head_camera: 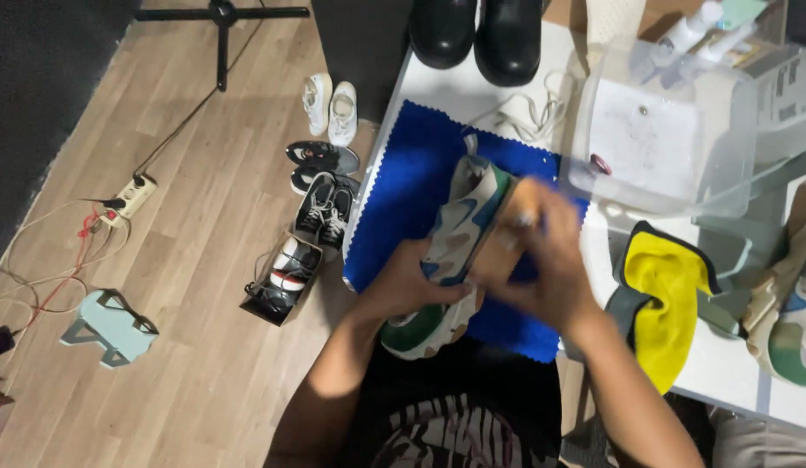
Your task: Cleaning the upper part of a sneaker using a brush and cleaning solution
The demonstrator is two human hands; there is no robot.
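Observation:
A multicoloured sneaker point(455, 230), grey, blue and green with a pale sole, is held on its side over a blue cloth point(403, 195) on the white table. My left hand point(407, 286) grips the sneaker from below near its heel. My right hand point(541, 260) is blurred against the sneaker's sole side, closed on a small object I cannot make out.
A clear plastic tub point(671, 130) stands at the back right, a yellow-and-grey cloth point(667, 299) and another sneaker point(788, 338) to the right. Black boots point(476, 35) and white laces point(528, 113) lie at the back. Several shoes point(320, 186), a power strip point(132, 195) and a light-blue stool point(108, 328) are on the wooden floor.

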